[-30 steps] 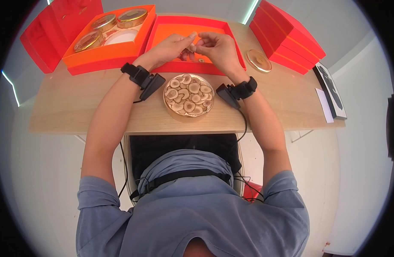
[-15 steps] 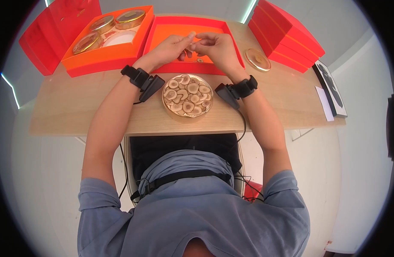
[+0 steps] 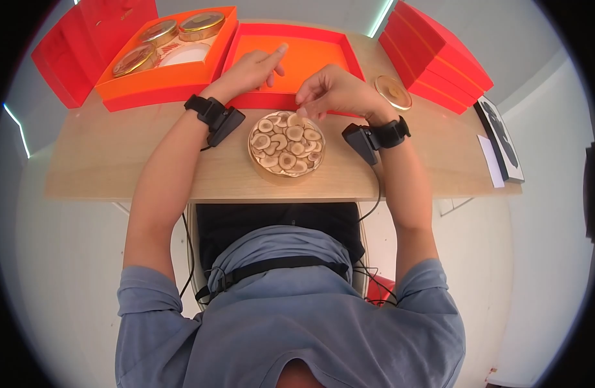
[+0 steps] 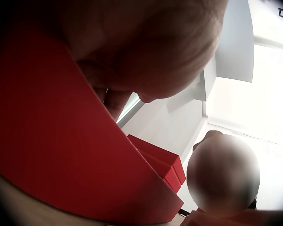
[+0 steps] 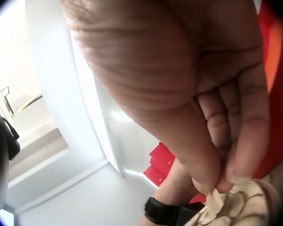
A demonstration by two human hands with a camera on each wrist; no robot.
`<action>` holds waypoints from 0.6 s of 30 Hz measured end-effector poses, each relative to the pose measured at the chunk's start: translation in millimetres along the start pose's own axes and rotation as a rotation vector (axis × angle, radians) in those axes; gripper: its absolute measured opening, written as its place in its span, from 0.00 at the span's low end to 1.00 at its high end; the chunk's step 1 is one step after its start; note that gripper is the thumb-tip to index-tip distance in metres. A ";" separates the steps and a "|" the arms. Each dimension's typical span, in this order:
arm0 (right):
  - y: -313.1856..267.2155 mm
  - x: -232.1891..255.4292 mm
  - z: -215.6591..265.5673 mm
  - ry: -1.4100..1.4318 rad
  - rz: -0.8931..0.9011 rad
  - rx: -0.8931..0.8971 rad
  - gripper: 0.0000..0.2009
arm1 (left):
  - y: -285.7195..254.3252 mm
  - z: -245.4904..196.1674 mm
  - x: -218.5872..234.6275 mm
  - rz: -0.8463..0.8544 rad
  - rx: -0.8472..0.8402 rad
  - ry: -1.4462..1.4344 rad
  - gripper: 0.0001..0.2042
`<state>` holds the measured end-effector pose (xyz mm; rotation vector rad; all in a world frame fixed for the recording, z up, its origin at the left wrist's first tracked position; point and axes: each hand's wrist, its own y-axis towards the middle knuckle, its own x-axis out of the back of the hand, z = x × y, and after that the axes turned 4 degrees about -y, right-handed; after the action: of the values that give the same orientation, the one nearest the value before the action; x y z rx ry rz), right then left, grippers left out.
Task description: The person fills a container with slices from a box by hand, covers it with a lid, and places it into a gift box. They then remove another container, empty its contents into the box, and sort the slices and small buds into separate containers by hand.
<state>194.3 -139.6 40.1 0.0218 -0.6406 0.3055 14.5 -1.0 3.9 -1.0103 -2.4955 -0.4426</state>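
My left hand (image 3: 253,70) hovers over the red box tray (image 3: 265,100) with its orange inside, thumb stretched out, other fingers loosely bent, nothing visible in them. At the back rim of a round tub, the right hand (image 3: 339,94) pinches a thin pale slice (image 5: 214,203) between thumb and fingertips. Overlapping round slices with brown rims and darker centres fill that gold-rimmed tub (image 3: 286,143). The right wrist view shows those fingertips right at the top slices, partly covering them.
On the left stands an orange-red box (image 3: 145,81) with several gold-lidded tins (image 3: 136,59), before an upright red panel (image 3: 90,48). A gold-rimmed round lid (image 3: 393,92) lies right of the tray. Stacked red boxes (image 3: 433,55) and a black-and-white framed board (image 3: 501,139) occupy the right side.
The two hands were together over the tray, fingers touching around a small piece. The right hand has drawn away, down to the tub's back rim; the left stays over the tray.
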 end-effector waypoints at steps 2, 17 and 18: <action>-0.1 -0.3 0.5 -0.052 -0.034 -0.023 0.06 | 0.1 -0.5 0.1 0.010 0.005 0.002 0.35; 21.6 13.0 -45.8 -0.348 -0.153 -0.056 0.17 | 4.0 0.4 -3.0 0.226 -0.107 0.433 0.21; 17.3 13.1 -39.8 -0.365 -0.126 -0.049 0.18 | 1.7 -1.1 -3.8 0.245 -0.108 0.410 0.21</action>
<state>222.6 -115.0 14.5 0.0720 -1.0044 0.1641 18.5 -2.5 3.2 -1.1204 -1.9769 -0.6397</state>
